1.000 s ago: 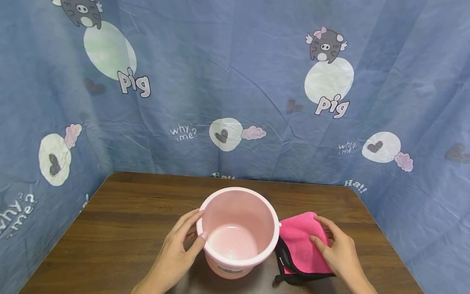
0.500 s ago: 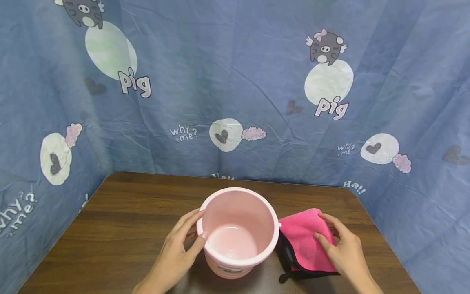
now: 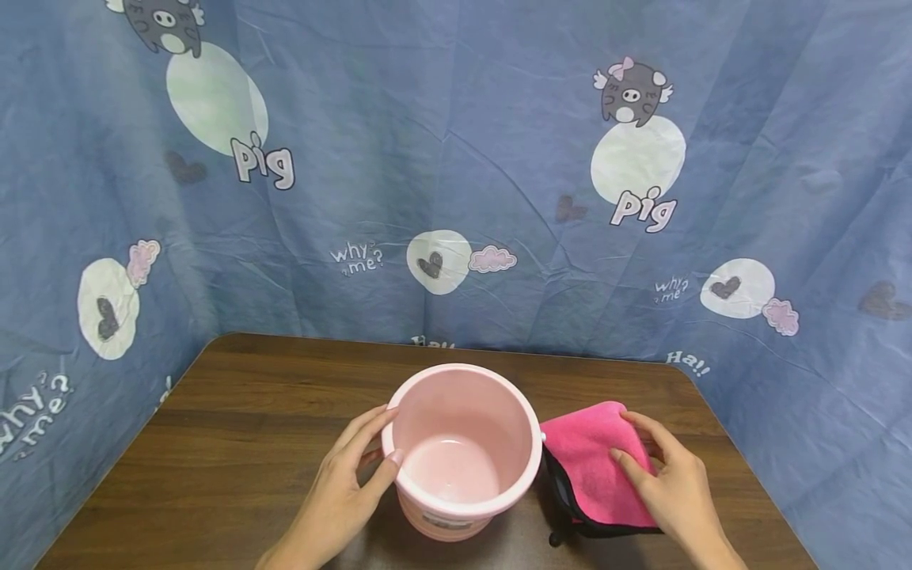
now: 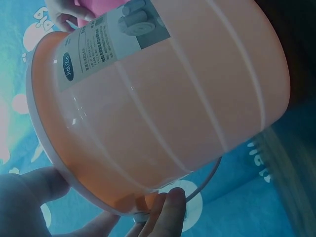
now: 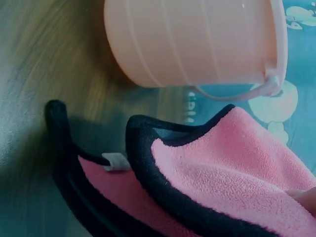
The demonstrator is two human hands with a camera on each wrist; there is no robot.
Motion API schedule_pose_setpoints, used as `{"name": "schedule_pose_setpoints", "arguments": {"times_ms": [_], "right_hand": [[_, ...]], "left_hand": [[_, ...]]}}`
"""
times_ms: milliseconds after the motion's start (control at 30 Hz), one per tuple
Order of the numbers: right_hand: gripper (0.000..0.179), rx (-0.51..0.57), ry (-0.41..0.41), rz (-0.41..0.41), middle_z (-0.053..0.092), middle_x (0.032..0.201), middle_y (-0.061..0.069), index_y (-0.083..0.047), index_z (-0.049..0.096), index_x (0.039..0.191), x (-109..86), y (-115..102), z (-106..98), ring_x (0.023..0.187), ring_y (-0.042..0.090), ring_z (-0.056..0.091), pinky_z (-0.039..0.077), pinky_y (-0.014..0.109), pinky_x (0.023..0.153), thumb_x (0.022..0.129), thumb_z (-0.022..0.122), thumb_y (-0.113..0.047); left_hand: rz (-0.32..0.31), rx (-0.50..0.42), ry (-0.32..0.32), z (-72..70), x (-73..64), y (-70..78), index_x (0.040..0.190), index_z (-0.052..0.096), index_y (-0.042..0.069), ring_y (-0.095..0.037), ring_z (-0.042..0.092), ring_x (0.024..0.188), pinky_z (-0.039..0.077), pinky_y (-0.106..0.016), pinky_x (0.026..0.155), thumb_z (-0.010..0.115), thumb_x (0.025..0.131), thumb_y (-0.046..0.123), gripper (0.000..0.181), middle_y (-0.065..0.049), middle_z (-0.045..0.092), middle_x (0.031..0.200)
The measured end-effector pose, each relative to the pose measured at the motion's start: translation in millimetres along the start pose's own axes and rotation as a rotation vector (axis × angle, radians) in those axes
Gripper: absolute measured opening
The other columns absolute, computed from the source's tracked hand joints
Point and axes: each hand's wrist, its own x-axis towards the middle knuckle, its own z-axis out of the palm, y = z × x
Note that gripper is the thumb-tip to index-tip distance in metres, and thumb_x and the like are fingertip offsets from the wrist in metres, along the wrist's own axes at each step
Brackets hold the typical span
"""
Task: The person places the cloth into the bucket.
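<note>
A pale pink plastic bucket [image 3: 456,507] stands upright on the table. My left hand [image 3: 342,483] grips its left rim, thumb near the inside edge; in the left wrist view the fingers [image 4: 173,207] lie near the handle joint, and a printed label [image 4: 94,54] shows on the wall. To the right of the bucket, my right hand [image 3: 673,479] pinches a folded bright pink cloth [image 3: 594,459] with black edging by its right side. In the right wrist view the cloth's folds [image 5: 212,173] hang apart, with a small white tag [image 5: 116,162] between them. Some right fingers are hidden behind the cloth.
The brown wooden table [image 3: 235,443] has rounded far corners. Behind it and at both sides hangs a blue curtain [image 3: 456,158] printed with pigs and hearts. The bucket's thin handle [image 5: 232,96] hangs on the far side.
My right hand has shifted slightly right and lifted the cloth a little, its black-edged lower corner drawing up and right. The left hand and the bucket have stayed in place.
</note>
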Motion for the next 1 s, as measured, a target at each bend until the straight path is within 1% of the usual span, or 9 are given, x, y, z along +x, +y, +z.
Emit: {"name": "schedule_pose_setpoints", "arguments": {"times_ms": [133,267,367,533,567,633,767,833,1000], "right_hand": [[0.052,-0.001,0.004,-0.010,0.076,0.103,0.010,-0.009,0.067,0.124,1.0,-5,-4,0.084,-0.015,0.057,0.048,-0.001,0.073,0.076,0.084,0.001],[0.054,0.003,0.030,-0.023,0.076,0.102,0.011,-0.009,0.067,0.125,4.1,-8,-9,0.085,-0.019,0.056,0.048,-0.002,0.074,0.075,0.084,0.002],[0.055,0.008,0.047,-0.012,0.076,0.101,0.012,-0.010,0.067,0.126,5.7,-11,-12,0.085,-0.021,0.056,0.048,-0.002,0.075,0.075,0.084,0.002],[0.055,0.011,0.053,0.010,0.075,0.103,0.010,-0.012,0.067,0.127,6.6,-18,-18,0.085,-0.021,0.057,0.048,-0.002,0.076,0.076,0.084,0.000],[0.055,0.012,0.055,0.013,0.075,0.104,0.006,-0.013,0.067,0.127,6.9,-19,-19,0.085,-0.020,0.057,0.048,-0.002,0.076,0.076,0.084,0.000],[0.055,0.019,0.060,0.019,0.073,0.103,-0.005,-0.014,0.067,0.127,7.6,-21,-22,0.084,-0.019,0.058,0.049,-0.002,0.076,0.076,0.084,-0.001],[0.056,0.037,0.070,0.027,0.062,0.098,-0.030,-0.016,0.067,0.127,9.2,-25,-28,0.084,-0.019,0.059,0.049,-0.002,0.076,0.076,0.085,-0.001],[0.057,0.044,0.079,0.029,0.060,0.096,-0.035,-0.017,0.067,0.128,10.4,-27,-32,0.084,-0.020,0.059,0.048,-0.003,0.076,0.076,0.085,-0.001],[0.057,0.050,0.107,0.047,0.061,0.094,-0.035,-0.018,0.068,0.128,15.2,-36,-43,0.083,-0.018,0.060,0.048,-0.003,0.077,0.077,0.085,0.000]], "left_hand": [[-0.006,-0.003,0.000,0.3,-0.1,-0.4,0.144,0.053,0.013,-0.022,0.056,0.129,0.057,-0.031,0.100,0.067,0.095,0.010,0.051,-0.005,0.048,0.150],[-0.002,-0.002,0.004,0.6,-0.1,-1.4,0.144,0.053,0.013,-0.022,0.055,0.131,0.057,-0.033,0.099,0.067,0.094,0.009,0.051,-0.005,0.048,0.150],[0.002,-0.003,0.004,0.8,-0.3,-2.0,0.144,0.053,0.013,-0.022,0.054,0.131,0.057,-0.035,0.099,0.067,0.095,0.009,0.051,-0.005,0.048,0.150],[0.005,-0.010,0.009,1.1,-0.5,-2.2,0.143,0.053,0.012,-0.021,0.055,0.131,0.057,-0.037,0.099,0.067,0.096,0.012,0.050,-0.005,0.049,0.149],[0.006,-0.012,0.010,1.2,-0.4,-2.2,0.143,0.053,0.012,-0.021,0.055,0.131,0.057,-0.037,0.099,0.067,0.096,0.012,0.050,-0.005,0.049,0.149],[0.006,-0.017,0.009,1.3,-0.3,-2.4,0.143,0.053,0.012,-0.021,0.054,0.131,0.057,-0.037,0.099,0.067,0.096,0.011,0.050,-0.005,0.048,0.150],[0.004,-0.028,0.002,1.2,-0.5,-2.7,0.144,0.053,0.012,-0.021,0.054,0.132,0.057,-0.036,0.100,0.066,0.096,0.010,0.050,-0.005,0.047,0.150],[0.004,-0.029,0.000,1.1,-0.5,-2.8,0.144,0.052,0.013,-0.021,0.053,0.132,0.057,-0.035,0.100,0.066,0.096,0.010,0.050,-0.005,0.047,0.150],[0.006,-0.024,-0.001,0.2,0.6,-2.6,0.145,0.052,0.014,-0.022,0.054,0.132,0.057,-0.031,0.099,0.066,0.096,0.012,0.051,-0.005,0.047,0.150]]}}
